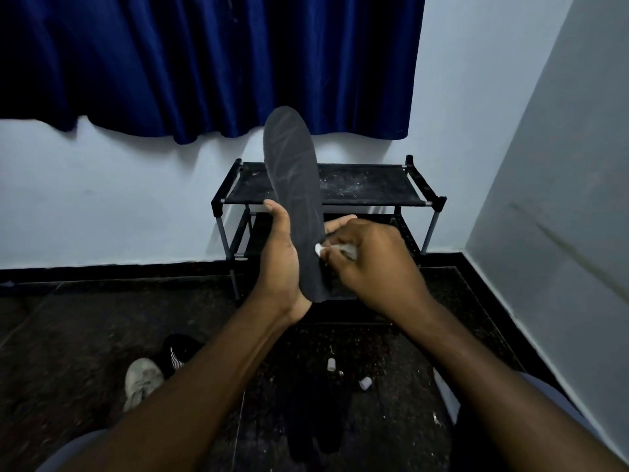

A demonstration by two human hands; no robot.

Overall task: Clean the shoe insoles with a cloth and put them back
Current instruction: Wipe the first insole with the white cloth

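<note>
A dark grey insole (pixel 292 172) stands upright in front of me, toe end up. My left hand (pixel 282 257) grips its lower half from the left, thumb at the front edge and fingertips showing past the right edge. My right hand (pixel 371 257) holds a small white cloth (pixel 340 250) bunched in curled fingers and presses it against the insole's right edge near the heel. Down at the lower left, a white shoe (pixel 141 381) lies on the floor next to a black shoe (pixel 178 350).
A black two-tier shoe rack (pixel 374 187) stands against the white wall behind the insole, its top shelf dusty. A blue curtain (pixel 204 63) hangs above. Two small white caps (pixel 365 383) lie on the dark speckled floor. A wall closes in on the right.
</note>
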